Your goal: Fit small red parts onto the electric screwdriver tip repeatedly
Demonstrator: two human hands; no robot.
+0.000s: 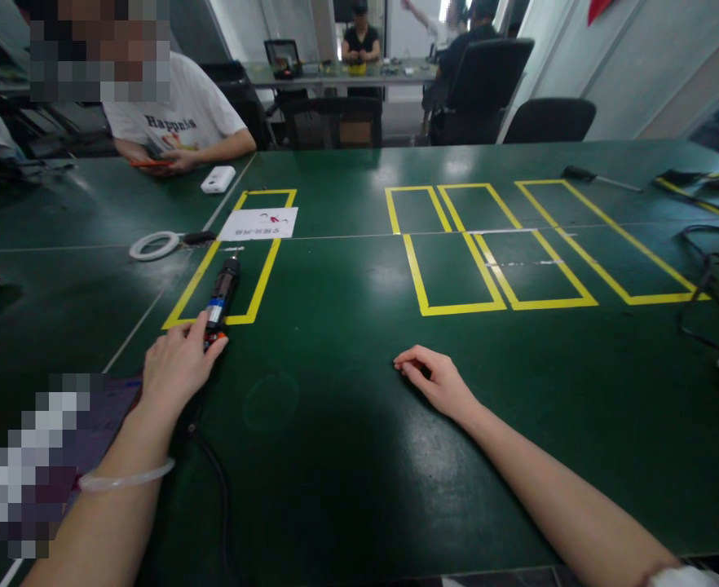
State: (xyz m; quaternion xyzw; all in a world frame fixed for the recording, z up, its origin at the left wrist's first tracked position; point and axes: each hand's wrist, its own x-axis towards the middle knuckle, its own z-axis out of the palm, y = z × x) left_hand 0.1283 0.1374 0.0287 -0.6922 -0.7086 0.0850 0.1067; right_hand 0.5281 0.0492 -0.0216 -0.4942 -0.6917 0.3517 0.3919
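My left hand (176,367) rests on the green table (347,408) with its fingers curled round the near end of a black corded tool (223,292) with a blue label, which lies inside a yellow taped rectangle (262,277). The tool's black cable (216,481) runs back toward me. My right hand (436,379) lies on the table to the right, fingers loosely curled with the tips on the surface, holding nothing.
A white paper sheet (260,222), a roll of white tape (153,245) and a small white box (218,178) lie beyond the tool. Several yellow taped rectangles (457,308) mark the middle. Cables (711,277) sit at right. A person in a white shirt (179,114) sits far left.
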